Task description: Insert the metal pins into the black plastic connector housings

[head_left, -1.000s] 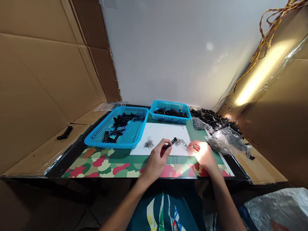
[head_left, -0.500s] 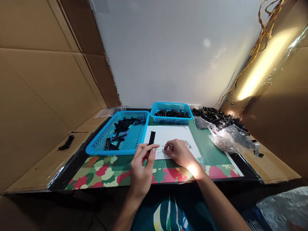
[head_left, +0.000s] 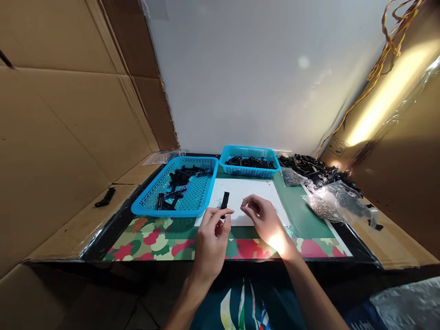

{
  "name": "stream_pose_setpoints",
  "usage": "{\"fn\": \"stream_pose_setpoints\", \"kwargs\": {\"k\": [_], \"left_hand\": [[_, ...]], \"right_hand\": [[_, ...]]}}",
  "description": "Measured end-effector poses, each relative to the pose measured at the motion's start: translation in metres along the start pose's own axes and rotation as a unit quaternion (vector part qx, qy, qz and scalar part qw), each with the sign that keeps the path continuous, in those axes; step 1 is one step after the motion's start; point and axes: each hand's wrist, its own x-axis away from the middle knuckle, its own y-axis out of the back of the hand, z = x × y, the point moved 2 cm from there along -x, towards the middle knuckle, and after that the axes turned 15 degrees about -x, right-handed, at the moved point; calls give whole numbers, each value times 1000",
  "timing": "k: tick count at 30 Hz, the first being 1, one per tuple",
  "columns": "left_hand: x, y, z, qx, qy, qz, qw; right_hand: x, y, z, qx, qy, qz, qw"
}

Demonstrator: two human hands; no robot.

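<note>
The left hand is raised over the near edge of the tabletop, its thumb and fingers pinched around the lower end of a small black plastic piece that stands nearly upright above the white paper sheet. The right hand is just beside it, fingertips drawn together on a thin metal pin — the pin is tiny and only its tip shows, pointing toward the black piece without touching it. Both hands hover over the near edge of the white sheet, which lies in the middle of the tabletop on a green mat with a patterned strip along the near edge.

At the left side of the sheet sits a large blue basket holding a scatter of black parts; a smaller blue basket of black parts stands at the far edge. Toward the far right corner lies a loose heap of black parts, and near the right edge a clear plastic bag of small metal bits — well apart from the hands. A single black part lies on the cardboard off the tabletop's left side.
</note>
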Motion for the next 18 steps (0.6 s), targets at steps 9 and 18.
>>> {"fn": "stream_pose_setpoints", "kwargs": {"k": [9,18], "left_hand": [[2,-9,-26,32,-39,35,998],[7,-7,-27,48,-38,33,998]], "right_hand": [[29,2,24,-142,21,-40,989],[40,12,29,-131,36,-77,988]]}}
